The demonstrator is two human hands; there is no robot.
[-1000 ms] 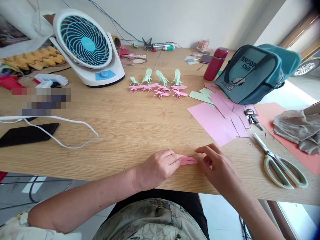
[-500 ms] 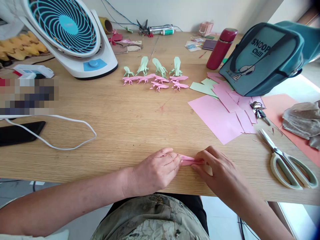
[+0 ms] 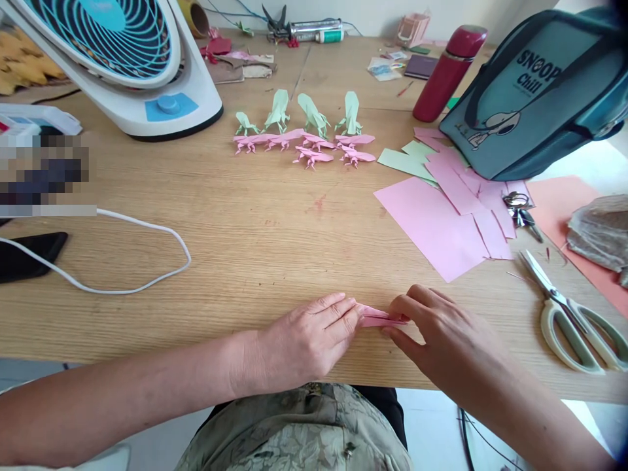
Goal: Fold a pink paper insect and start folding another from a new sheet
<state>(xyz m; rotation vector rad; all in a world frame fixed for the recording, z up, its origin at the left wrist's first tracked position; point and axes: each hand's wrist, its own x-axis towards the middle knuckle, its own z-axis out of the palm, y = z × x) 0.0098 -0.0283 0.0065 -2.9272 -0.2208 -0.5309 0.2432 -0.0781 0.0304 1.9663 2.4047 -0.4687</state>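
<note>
A narrow piece of folded pink paper (image 3: 375, 316) lies near the table's front edge, between my two hands. My left hand (image 3: 314, 333) presses down on its left end, fingers together over it. At the right end, the thumb and fingertips of my right hand (image 3: 434, 324) pinch the tapered tip. The paper's ends are partly hidden under the fingers. Farther back stand several pink folded paper insects (image 3: 313, 157), with several pale green ones (image 3: 313, 114) behind them.
Pink paper sheets (image 3: 434, 222) and green strips (image 3: 405, 165) lie to the right. Scissors (image 3: 572, 320) rest at the right edge. A teal bag (image 3: 520, 124), a red flask (image 3: 449, 75), a fan (image 3: 171, 108) and a white cable (image 3: 181, 242) are around the table.
The view has shifted slightly, so background things sit higher. Both hands stay on the folded pink paper; a little more of its right tip shows between the right fingers.
</note>
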